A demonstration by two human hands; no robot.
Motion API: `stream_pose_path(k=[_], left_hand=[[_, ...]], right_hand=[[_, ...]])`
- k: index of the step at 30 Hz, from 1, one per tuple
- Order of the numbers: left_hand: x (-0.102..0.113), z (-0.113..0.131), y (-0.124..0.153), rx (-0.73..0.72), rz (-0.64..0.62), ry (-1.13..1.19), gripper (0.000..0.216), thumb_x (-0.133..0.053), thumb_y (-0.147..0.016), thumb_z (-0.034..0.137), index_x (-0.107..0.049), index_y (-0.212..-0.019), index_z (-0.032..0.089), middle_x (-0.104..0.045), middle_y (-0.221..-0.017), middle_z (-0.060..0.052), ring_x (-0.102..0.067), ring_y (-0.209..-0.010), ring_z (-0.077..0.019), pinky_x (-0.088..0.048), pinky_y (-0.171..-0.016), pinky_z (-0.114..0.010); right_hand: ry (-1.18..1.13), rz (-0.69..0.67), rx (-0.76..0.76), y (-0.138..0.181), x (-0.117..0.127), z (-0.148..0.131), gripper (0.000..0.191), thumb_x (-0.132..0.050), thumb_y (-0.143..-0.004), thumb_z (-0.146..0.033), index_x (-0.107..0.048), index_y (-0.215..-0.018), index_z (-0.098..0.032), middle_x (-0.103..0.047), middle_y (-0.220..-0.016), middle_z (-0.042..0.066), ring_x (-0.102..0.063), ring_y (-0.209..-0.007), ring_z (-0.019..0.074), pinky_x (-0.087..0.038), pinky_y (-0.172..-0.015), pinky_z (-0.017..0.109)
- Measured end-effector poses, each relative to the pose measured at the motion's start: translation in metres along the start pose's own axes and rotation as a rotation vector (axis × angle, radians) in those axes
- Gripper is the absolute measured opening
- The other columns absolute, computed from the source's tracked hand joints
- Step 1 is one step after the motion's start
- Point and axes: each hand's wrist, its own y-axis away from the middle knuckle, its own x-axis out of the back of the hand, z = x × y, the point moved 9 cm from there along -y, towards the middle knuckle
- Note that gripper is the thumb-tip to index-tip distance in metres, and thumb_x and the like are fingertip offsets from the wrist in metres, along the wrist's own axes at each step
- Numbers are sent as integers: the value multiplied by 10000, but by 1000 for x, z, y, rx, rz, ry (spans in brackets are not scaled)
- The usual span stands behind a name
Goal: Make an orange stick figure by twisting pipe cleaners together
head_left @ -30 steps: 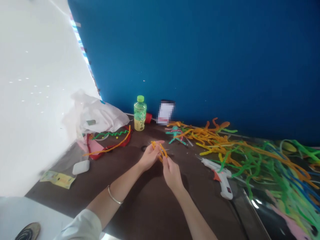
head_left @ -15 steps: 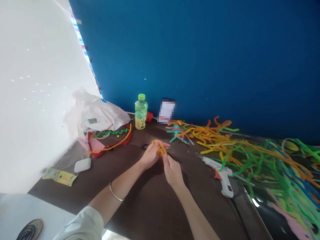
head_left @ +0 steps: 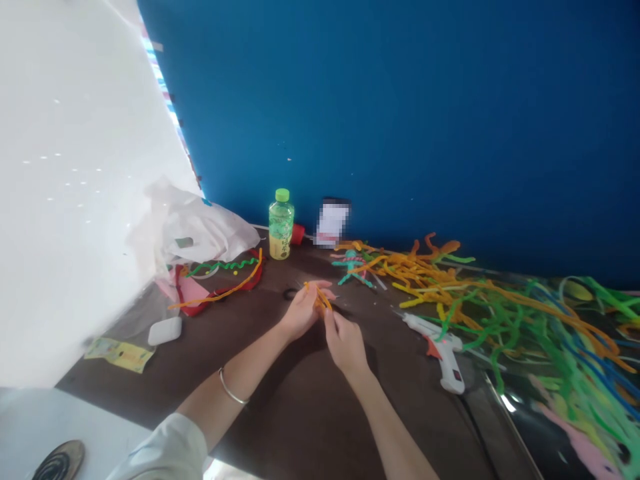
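Tabletop (head_left: 300,420) — held orange strand (head_left: 324,300), lettered bottle (head_left: 281,228)

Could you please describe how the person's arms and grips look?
The left arm has a pale sleeve near the picture's bottom edge and a thin silvery bangle. The right arm shows no sleeve or bangle. The left grip and right grip are gloveless.

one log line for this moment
left hand: holds orange pipe cleaner | right hand: pinches it | glue gun: on table, right side
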Motion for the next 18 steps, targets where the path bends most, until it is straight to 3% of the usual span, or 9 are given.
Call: stream_pose_path(k=[9,14,18], left_hand=[[4,-1,-2,-6,0,18,341,-464,-805,439,-576,-823,117,-592,-705,-44,-517,-585,-95,-390,-567,-222],[-4,3,0,7,-34,12,392,-467,-798,451,-574,-977,118,-625,-780,-77,-561,-655,-133,-417,-610,-250],[-10,4,2,0,-72,6,383,-498,-787,432,-579,-1006,128,-637,-798,-74,-575,-683,-135,-424,-666,-259]], right_hand=[[-32,-10,38,0,-2,0,470,-228,-887,-399,-588,-707,-157,-639,-631,89,-576,-562,163,-344,-551,230],[-201,107,27,0,10,2,424,-241,-884,-394,-588,-834,-155,-654,-780,106,-597,-702,184,-406,-644,250],[-202,183,-27,2,16,7,388,-241,-885,-368,-550,-952,-144,-649,-886,121,-606,-788,198,-416,-662,266]])
